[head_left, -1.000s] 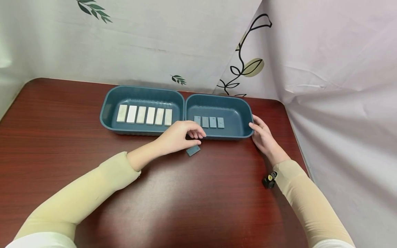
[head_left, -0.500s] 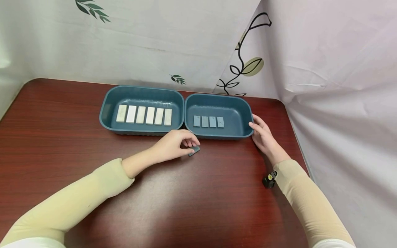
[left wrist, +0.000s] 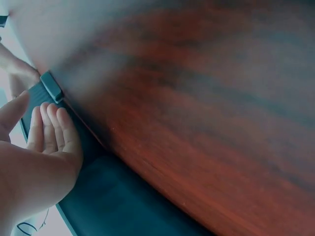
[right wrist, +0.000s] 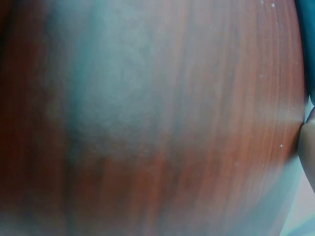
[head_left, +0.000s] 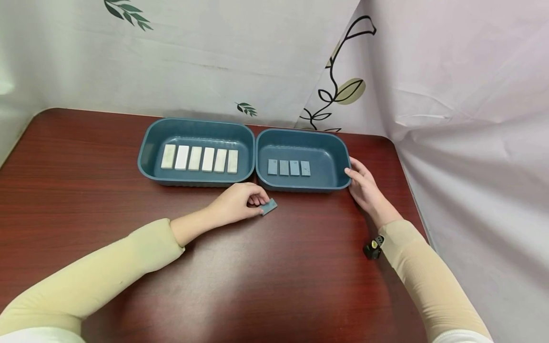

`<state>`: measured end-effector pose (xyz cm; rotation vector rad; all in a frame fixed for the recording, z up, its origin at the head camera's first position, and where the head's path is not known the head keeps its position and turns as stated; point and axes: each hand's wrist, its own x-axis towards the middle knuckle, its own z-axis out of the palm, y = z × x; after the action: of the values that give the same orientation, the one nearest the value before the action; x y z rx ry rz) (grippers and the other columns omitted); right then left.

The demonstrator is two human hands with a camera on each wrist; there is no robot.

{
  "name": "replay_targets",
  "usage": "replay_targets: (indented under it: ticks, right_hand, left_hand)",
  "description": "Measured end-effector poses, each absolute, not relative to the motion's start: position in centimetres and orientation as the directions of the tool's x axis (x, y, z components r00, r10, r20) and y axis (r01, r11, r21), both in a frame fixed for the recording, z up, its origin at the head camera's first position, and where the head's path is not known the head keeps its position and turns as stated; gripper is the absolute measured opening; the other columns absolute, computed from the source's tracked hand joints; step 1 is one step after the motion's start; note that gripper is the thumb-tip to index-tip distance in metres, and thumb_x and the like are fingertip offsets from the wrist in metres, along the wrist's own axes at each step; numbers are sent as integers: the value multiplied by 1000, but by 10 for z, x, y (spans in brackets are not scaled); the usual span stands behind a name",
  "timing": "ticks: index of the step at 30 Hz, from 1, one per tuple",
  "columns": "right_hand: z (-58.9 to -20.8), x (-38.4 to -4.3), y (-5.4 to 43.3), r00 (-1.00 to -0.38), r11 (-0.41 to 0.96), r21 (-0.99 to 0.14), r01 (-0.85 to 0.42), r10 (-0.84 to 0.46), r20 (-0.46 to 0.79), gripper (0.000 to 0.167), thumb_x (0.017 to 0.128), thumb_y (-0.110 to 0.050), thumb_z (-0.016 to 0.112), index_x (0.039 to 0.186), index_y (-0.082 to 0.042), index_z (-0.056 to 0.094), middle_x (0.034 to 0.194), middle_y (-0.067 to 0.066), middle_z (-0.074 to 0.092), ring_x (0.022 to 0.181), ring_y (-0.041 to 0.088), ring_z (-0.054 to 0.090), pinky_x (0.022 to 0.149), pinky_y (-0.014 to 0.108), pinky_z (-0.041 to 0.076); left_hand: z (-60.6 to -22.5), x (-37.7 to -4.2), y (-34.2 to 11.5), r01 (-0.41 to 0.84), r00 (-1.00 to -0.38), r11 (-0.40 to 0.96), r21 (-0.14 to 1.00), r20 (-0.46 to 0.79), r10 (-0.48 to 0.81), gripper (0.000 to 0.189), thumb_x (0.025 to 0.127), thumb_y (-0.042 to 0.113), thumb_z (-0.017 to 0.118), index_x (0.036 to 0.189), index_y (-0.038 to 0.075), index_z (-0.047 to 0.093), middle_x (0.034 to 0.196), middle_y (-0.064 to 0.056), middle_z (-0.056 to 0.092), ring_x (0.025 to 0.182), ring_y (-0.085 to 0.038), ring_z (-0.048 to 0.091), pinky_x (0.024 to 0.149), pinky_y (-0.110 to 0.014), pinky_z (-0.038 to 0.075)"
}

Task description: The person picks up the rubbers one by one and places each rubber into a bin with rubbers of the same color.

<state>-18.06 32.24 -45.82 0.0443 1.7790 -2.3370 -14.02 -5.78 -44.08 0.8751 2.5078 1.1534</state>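
Note:
On the reddish-brown table lies a small blue-grey rectangular block (head_left: pixel 270 206). My left hand (head_left: pixel 240 203) is at its left end, thumb and fingertips right by the block's edge. In the left wrist view the same block (left wrist: pixel 51 87) shows just beyond the fingertips, with a gap between thumb and fingers. My right hand (head_left: pixel 364 189) holds the right end of a blue plastic tub (head_left: pixel 328 166), thumb over the rim and fingers along the outer wall. Inside that tub, several blue-grey blocks (head_left: pixel 284 167) stand in a row. Only a finger's edge shows in the right wrist view.
A second blue tub (head_left: pixel 197 183) sits end to end with the first, to its left, holding a row of several whitish blocks (head_left: pixel 195 158). White curtains (head_left: pixel 188 62) with leaf prints hang behind the table (head_left: pixel 274 276) and on its right.
My left hand has moved back from over the right tub's front rim, down and left to the loose block, its fingers drawing closer to it. My right hand stays at the tub's end.

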Motion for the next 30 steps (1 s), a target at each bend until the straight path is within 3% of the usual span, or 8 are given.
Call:
replay_targets:
  ticks: [30]
  right_hand:
    - [-458,-181,323,-978,-245,-952,183,-147,-151,32,111,-2,43,137,-15,55,127,-6,65,113,8,64,100,21,49]
  left_hand:
    - [-451,-146,-43,423,-830,625,657,4,558,25,89,15,87,110,8,76,101,-4,73,90,-15,66,83,-30,56]
